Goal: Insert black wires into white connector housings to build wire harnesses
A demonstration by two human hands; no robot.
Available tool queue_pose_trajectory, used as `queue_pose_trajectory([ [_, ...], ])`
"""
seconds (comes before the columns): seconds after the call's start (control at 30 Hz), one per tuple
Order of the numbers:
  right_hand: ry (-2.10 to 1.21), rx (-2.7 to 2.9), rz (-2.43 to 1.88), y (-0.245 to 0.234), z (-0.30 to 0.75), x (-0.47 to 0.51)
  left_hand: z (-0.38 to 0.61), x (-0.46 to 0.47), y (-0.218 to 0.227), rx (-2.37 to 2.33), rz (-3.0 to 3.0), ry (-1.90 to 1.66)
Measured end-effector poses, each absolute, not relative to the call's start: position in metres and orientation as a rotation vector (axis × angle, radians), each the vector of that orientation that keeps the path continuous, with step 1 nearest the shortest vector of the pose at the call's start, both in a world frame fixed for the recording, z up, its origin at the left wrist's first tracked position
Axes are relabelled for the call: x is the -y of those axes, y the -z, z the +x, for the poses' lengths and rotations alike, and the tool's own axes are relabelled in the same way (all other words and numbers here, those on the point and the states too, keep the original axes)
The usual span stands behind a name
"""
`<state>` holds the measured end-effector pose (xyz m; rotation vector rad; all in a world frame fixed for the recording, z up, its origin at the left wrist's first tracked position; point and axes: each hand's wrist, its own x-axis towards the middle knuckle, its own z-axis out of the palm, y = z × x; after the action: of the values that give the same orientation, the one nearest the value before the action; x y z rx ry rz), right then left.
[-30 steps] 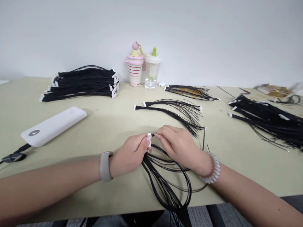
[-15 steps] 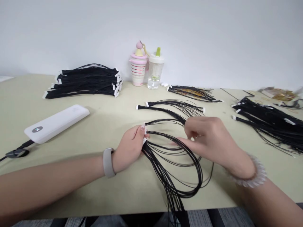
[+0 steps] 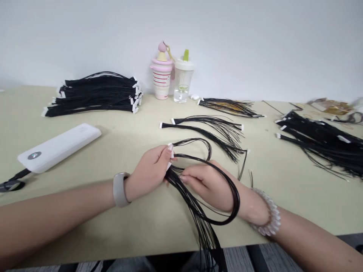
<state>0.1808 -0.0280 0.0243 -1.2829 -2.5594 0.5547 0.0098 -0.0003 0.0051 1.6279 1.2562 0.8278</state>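
Note:
Between thumb and fingers my left hand (image 3: 151, 168) grips the white connector end of a black wire harness (image 3: 195, 211). From that end some wires curve rightward in a large loop, while others hang down over the table's front edge. My right hand (image 3: 211, 185) reaches through the loop, its thumb and forefinger pinched together close to the wires near the connector. Whether a wire sits in that pinch I cannot make out. Beyond my hands lie two loose black harnesses (image 3: 198, 130) with white connectors.
A thick stack of black harnesses (image 3: 96, 94) lies at the back left, another pile (image 3: 320, 143) at the right. A white power bank (image 3: 61, 147) with a cord is at the left. Two drink cups, one pink-lidded (image 3: 161, 79) and one clear (image 3: 183, 81), stand by the wall.
My right hand has moved left and down, from above the wires into the loop near the connector. My left hand keeps its grip. The view has shifted slightly.

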Motion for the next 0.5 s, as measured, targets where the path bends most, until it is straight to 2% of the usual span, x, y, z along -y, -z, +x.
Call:
queue_pose_trajectory([
  [0.27,-0.489,2.571,-1.17,-0.0126,0.1793,0.0283,0.0077,0.0,-0.0133,-1.29,1.834,-0.661],
  [0.5,-0.26,2.591,-1.23,-0.0156,0.1767,0.0285,0.0102,0.0036,-0.0053,-1.268,1.788,-0.755],
])
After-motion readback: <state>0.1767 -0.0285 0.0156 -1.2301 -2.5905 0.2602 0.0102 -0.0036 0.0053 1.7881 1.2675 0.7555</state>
